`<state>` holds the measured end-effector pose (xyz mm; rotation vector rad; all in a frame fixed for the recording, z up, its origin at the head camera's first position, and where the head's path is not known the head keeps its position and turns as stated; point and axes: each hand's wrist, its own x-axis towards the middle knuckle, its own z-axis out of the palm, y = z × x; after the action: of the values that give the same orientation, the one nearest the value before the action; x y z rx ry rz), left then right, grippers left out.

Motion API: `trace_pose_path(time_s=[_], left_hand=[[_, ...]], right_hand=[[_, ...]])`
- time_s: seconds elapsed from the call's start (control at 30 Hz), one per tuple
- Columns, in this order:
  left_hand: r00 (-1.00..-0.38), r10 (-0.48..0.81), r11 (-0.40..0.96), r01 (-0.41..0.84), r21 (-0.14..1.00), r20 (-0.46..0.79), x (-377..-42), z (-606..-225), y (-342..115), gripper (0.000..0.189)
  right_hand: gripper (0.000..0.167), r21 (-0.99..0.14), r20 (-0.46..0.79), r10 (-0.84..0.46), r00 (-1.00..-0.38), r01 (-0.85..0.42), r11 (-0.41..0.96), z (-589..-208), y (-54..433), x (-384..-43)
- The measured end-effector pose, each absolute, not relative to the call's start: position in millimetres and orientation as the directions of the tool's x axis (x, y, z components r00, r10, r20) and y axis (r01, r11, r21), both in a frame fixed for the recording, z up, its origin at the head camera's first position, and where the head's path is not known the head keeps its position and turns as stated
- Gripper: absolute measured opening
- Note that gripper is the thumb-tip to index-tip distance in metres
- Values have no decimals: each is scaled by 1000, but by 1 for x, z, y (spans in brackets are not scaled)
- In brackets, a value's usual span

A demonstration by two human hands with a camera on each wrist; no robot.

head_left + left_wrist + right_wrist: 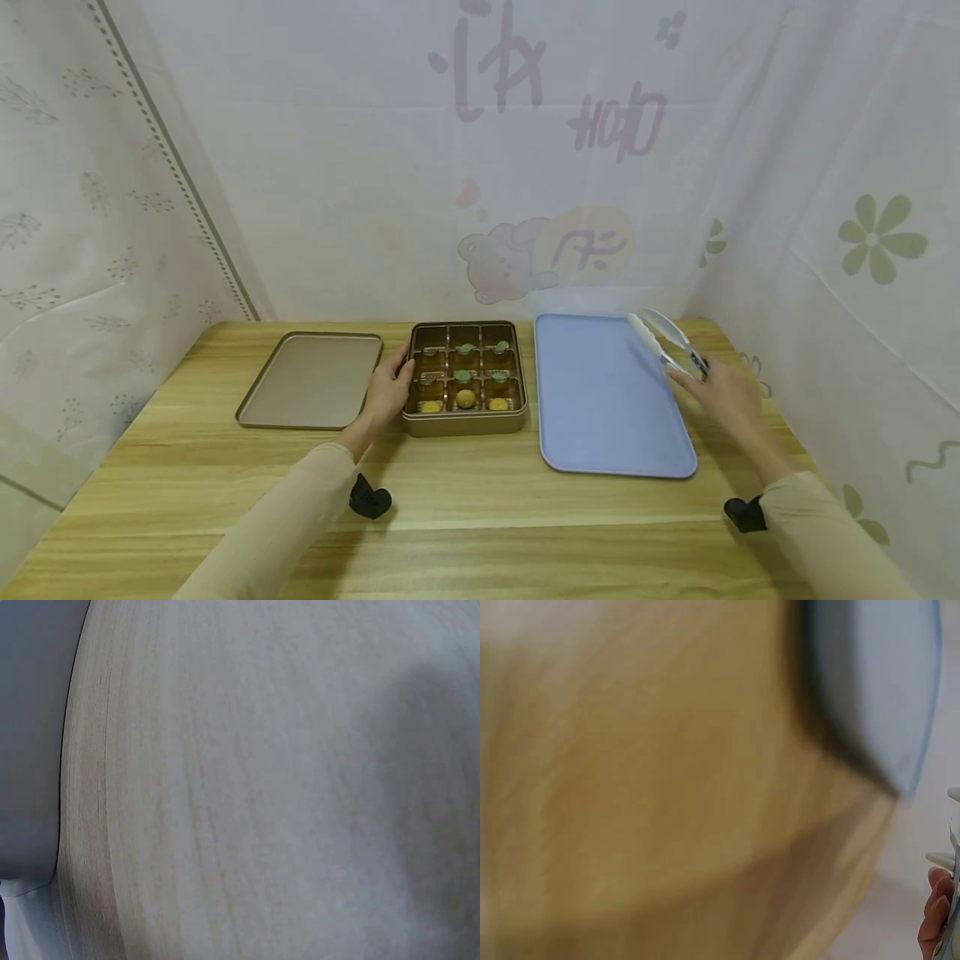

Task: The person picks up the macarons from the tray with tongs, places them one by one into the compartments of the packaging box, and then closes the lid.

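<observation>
A divided box (465, 425) with a bronze-coloured outside and dark compartments stands mid-table in the head view. Green pieces (462, 376) lie in several back and middle compartments. In the front row are yellow pieces, among them a rounder one (465, 399) that sits higher. My left hand (388, 392) rests along the box's left side, fingers on the outer wall and thumb by the rim. My right hand (727, 392) grips tongs (663, 337) with pale tips, raised over the right side of a blue tray (611, 400). The tong arms are spread, with nothing between them.
Left of the box lies a flat bronze lid or tray (315, 379) with a raised rim. All of it stands on a wooden table (465, 533). Printed cloth (360, 183) hangs at the back and both sides.
</observation>
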<state>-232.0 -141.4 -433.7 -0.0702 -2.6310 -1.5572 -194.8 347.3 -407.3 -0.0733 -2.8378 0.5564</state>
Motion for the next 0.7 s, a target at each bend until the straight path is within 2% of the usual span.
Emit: trace_pose_path(time_s=[0.13, 0.43, 0.7], left_hand=[[-995, -1, 477, 88, 875, 101, -232, -434, -141, 46], [-996, 1, 472, 83, 878, 93, -232, -434, -142, 47], [-997, 7, 474, 75, 877, 81, -232, -433, -142, 47]], right_hand=[[54, -361, 238, 146, -960, 52, 931, -415, 368, -190], [69, -379, 167, 258, -951, 180, 908, -425, 392, -180], [65, -390, 130, 296, -946, 226, 893, -429, 399, -175]])
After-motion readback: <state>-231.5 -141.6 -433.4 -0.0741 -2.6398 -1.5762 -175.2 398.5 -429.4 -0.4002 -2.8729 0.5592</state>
